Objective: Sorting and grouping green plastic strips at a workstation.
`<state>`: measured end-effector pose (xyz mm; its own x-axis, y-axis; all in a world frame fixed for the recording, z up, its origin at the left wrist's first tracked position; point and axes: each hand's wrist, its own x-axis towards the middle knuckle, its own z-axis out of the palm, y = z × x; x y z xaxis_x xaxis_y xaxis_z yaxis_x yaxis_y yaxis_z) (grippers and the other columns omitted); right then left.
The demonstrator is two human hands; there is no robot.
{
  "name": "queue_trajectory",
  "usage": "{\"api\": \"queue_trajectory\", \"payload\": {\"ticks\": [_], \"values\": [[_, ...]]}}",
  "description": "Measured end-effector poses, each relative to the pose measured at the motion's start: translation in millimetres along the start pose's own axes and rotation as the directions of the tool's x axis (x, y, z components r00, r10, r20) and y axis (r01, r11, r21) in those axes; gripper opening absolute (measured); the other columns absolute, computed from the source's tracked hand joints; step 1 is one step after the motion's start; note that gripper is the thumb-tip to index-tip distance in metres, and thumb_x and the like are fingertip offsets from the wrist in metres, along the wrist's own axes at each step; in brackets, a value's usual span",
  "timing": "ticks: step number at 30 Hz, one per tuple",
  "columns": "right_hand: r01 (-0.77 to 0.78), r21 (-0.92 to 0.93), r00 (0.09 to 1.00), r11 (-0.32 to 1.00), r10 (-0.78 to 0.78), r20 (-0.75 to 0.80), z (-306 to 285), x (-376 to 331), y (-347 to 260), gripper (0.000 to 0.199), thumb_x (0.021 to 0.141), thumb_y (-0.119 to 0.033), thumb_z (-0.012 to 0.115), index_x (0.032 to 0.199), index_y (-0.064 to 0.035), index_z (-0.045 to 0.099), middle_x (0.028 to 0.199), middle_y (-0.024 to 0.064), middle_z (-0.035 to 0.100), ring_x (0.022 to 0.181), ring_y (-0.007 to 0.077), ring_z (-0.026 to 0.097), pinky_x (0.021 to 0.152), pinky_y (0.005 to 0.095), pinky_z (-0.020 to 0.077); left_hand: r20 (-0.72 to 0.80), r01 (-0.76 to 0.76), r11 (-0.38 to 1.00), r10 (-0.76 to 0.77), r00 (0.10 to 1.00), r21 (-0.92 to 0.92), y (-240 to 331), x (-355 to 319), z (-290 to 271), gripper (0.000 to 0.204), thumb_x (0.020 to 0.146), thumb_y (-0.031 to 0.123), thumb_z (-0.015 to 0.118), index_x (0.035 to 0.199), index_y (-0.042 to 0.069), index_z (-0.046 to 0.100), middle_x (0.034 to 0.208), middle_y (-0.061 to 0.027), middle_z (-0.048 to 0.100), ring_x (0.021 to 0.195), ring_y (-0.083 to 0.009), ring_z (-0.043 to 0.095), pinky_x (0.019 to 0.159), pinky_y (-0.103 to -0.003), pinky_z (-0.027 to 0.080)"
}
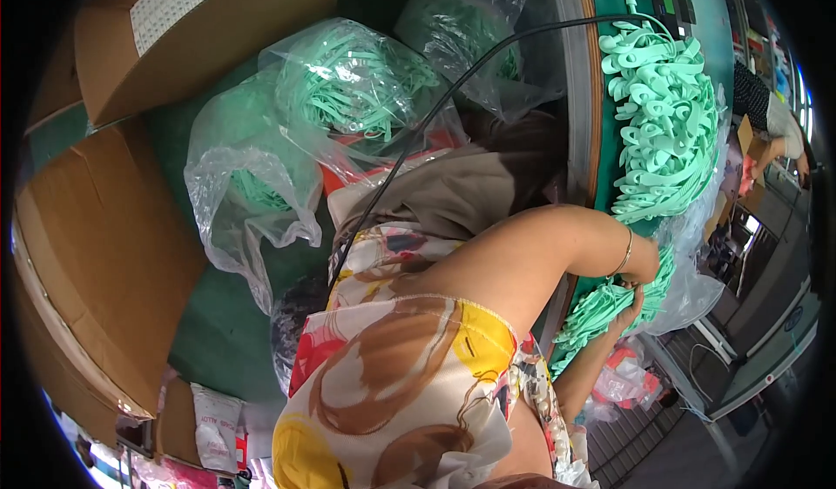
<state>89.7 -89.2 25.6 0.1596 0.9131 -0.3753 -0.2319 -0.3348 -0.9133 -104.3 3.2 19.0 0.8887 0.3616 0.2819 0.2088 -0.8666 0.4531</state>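
My left hand (642,261), with a thin bracelet at the wrist, is bent down over a bundle of thin mint-green plastic straps (594,313) at the table's near edge. Just below it, my right hand (629,311) reaches up to the same bundle. Their fingertips come together, closed around straps; the exact grip is partly hidden. Farther up the table lies a large heap of mint-green straps (662,123), with broad, looped ends toward me and narrow tails gathered below.
Clear plastic bags (348,71) of more green straps lie beside me. Open cardboard boxes (113,254) stand at the left. A black cable (409,132) crosses from the table past my lap. A small black device (672,8) sits at the table's far end. Another person (766,106) works at the right.
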Motion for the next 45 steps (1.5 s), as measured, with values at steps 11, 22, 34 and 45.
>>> {"api": "queue_trajectory", "payload": {"ticks": [11,22,34,45], "values": [[-0.071,0.01,0.996,0.997,0.07,0.06,-8.5,-0.1,-2.0,0.021,0.084,-0.022,0.054,0.093,-0.0026,0.054,0.085,0.0066,0.058,0.081,0.0193,0.055,0.074,0.0326,0.0436,-0.036,-0.019,1.0,0.019,0.999,0.018,0.7,16.7,16.2,0.022,0.078,0.035,0.061,0.09,0.018,0.069,0.092,-0.0009,0.066,0.087,-0.0231,0.062,0.061,-0.043,0.048],[-0.019,0.014,0.999,1.0,0.018,0.041,3.3,-4.0,1.6,0.022,0.084,-0.023,0.053,0.097,-0.0055,0.053,0.083,0.0045,0.055,0.082,0.0183,0.053,0.074,0.0319,0.0422,-0.026,-0.03,1.0,0.03,0.999,0.005,-2.4,18.8,20.1,0.022,0.078,0.034,0.062,0.09,0.017,0.069,0.091,-0.0007,0.066,0.087,-0.0223,0.062,0.061,-0.042,0.048],[0.026,0.018,1.0,1.0,-0.026,0.015,4.5,-0.1,3.6,0.016,0.085,-0.02,0.055,0.086,-0.0051,0.049,0.076,0.0044,0.049,0.077,0.016,0.047,0.075,0.0294,0.0375,-0.015,-0.08,0.996,0.079,0.997,-0.051,-7.9,14.5,15.8,0.025,0.073,0.019,0.062,0.097,0.017,0.068,0.097,0.0003,0.066,0.091,-0.0205,0.062,0.066,-0.04,0.05],[0.028,0.026,1.0,0.999,-0.028,0.004,3.5,-3.1,2.2,0.016,0.084,-0.019,0.055,0.088,-0.0043,0.051,0.079,0.0048,0.053,0.078,0.0157,0.049,0.074,0.029,0.0389,-0.053,-0.069,0.989,0.062,0.997,-0.134,-8.0,3.7,8.8,0.023,0.07,0.015,0.062,0.093,0.015,0.069,0.094,0.0006,0.067,0.089,-0.02,0.062,0.068,-0.039,0.05]]}}
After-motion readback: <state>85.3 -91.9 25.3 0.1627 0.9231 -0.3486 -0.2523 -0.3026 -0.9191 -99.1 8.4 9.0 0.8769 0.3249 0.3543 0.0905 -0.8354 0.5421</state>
